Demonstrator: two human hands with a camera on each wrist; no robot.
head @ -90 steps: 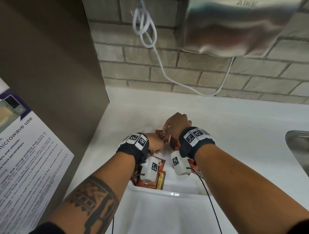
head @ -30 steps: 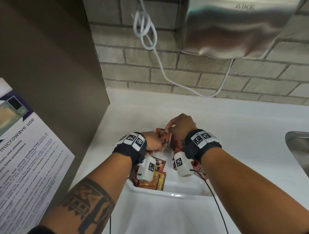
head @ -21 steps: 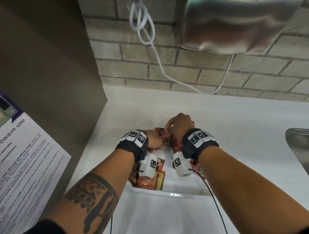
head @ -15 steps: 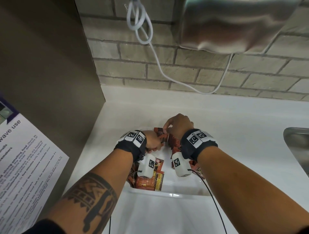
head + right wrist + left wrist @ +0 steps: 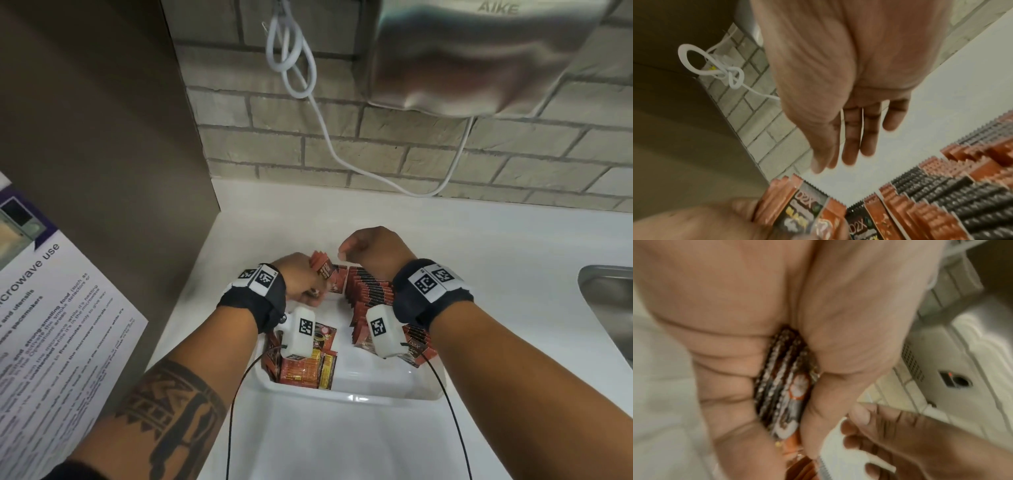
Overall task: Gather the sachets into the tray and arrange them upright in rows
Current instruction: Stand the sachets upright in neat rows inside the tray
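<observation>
On the left, the left hand (image 5: 301, 277) grips a small bundle of sachets (image 5: 322, 267), its fingers (image 5: 725, 369) curled tightly around them, above the far end of the white tray (image 5: 352, 394) on the table (image 5: 496, 257). A moment ago the right hand (image 5: 373, 250) was touching this bundle; now it has lifted away, fingers (image 5: 851, 146) straight and holding nothing. I judge the next batch is ready to join the upright row (image 5: 370, 291) just right of the fingers. Only the left wrist view shows the bundle's several serrated edges; only the head view shows the flat sachets (image 5: 308, 370) still lying below.
</observation>
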